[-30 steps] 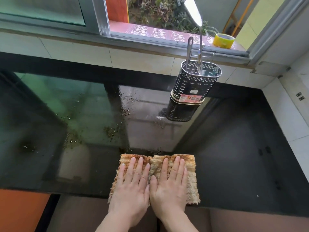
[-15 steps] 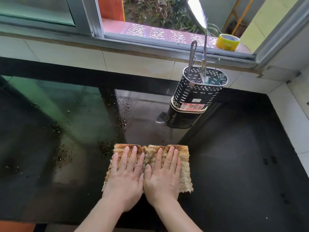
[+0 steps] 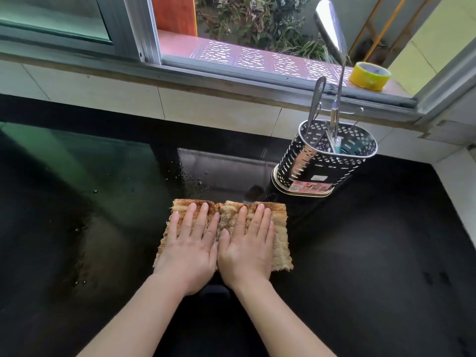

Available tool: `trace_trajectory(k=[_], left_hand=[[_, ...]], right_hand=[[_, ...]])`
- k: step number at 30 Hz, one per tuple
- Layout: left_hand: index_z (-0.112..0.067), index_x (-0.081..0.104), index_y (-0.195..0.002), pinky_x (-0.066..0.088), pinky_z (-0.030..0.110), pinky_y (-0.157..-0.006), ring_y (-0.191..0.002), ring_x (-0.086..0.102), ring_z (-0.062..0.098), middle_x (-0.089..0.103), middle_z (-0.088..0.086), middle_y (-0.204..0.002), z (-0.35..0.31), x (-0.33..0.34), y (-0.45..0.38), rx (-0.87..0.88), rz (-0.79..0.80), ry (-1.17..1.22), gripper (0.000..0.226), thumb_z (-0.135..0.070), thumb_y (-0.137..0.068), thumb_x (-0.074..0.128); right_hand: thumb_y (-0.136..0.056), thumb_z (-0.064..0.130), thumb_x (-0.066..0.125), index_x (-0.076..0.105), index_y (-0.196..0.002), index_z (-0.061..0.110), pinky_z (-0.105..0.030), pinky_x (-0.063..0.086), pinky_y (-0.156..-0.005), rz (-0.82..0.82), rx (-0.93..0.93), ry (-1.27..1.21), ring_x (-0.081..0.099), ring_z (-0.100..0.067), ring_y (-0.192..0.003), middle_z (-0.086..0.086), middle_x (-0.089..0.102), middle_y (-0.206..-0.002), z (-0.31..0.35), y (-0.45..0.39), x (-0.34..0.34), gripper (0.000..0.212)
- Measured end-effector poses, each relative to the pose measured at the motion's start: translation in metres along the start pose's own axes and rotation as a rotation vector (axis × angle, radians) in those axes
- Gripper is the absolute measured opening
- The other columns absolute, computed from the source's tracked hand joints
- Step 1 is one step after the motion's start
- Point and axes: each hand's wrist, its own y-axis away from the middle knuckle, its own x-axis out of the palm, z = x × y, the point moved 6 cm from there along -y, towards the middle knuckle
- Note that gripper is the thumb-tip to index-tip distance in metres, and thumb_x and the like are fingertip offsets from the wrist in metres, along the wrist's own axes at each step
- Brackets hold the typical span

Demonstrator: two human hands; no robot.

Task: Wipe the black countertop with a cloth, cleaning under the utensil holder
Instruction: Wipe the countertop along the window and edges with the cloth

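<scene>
A tan, brown-stained cloth [image 3: 280,238] lies flat on the glossy black countertop [image 3: 373,253]. My left hand [image 3: 190,243] and my right hand [image 3: 248,246] press on it side by side, fingers straight and pointing toward the window. The perforated metal utensil holder [image 3: 324,161] stands upright behind and to the right of the cloth, close to the cloth's far right corner. It holds a ladle and other metal utensils. Water droplets [image 3: 190,176] and dirt specks sit on the counter beyond the cloth.
A white tiled backsplash [image 3: 206,109] and an open sliding window run along the back. A yellow tape roll [image 3: 370,75] sits on the sill at the right. A white tiled wall [image 3: 461,186] bounds the counter on the right.
Both hands have pushed the cloth away from the counter's front edge toward the window, so it now lies close to the utensil holder. The holder has not moved.
</scene>
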Motion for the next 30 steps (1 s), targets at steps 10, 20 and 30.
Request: trace_trajectory(k=[10,20,30], left_hand=[[-0.028,-0.031,-0.145,-0.019,0.052,-0.12,-0.147,-0.036,0.025,-0.034,0.003,-0.163,0.025,-0.033,-0.065,0.007,-0.002,-0.004,0.056,-0.051,-0.102,-0.005],[-0.028,-0.015,-0.158,-0.015,0.052,-0.122,-0.151,-0.029,0.023,-0.023,0.001,-0.167,0.043,-0.057,-0.126,0.01,-0.027,0.027,0.063,-0.053,-0.102,-0.001],[-0.026,-0.01,-0.16,-0.015,0.052,-0.122,-0.153,-0.023,0.025,-0.021,0.002,-0.168,0.056,-0.082,-0.194,-0.001,-0.058,0.062,0.064,-0.05,-0.101,0.002]], right_hand=[[-0.098,0.05,0.005,-0.013,-0.157,0.014,-0.049,-0.013,-0.122,-0.007,0.04,0.005,-0.03,-0.033,-0.148,-0.021,-0.027,-0.161,0.018,-0.069,-0.012,0.071],[-0.096,0.05,0.008,-0.001,-0.159,0.012,-0.048,-0.012,-0.123,-0.066,0.031,-0.037,-0.019,-0.035,-0.152,-0.023,-0.016,-0.164,0.03,-0.133,-0.026,0.074],[-0.1,0.049,0.016,0.008,-0.159,0.012,-0.048,-0.007,-0.123,-0.134,0.024,-0.04,-0.009,-0.038,-0.153,-0.025,-0.006,-0.165,0.037,-0.205,-0.043,0.07]])
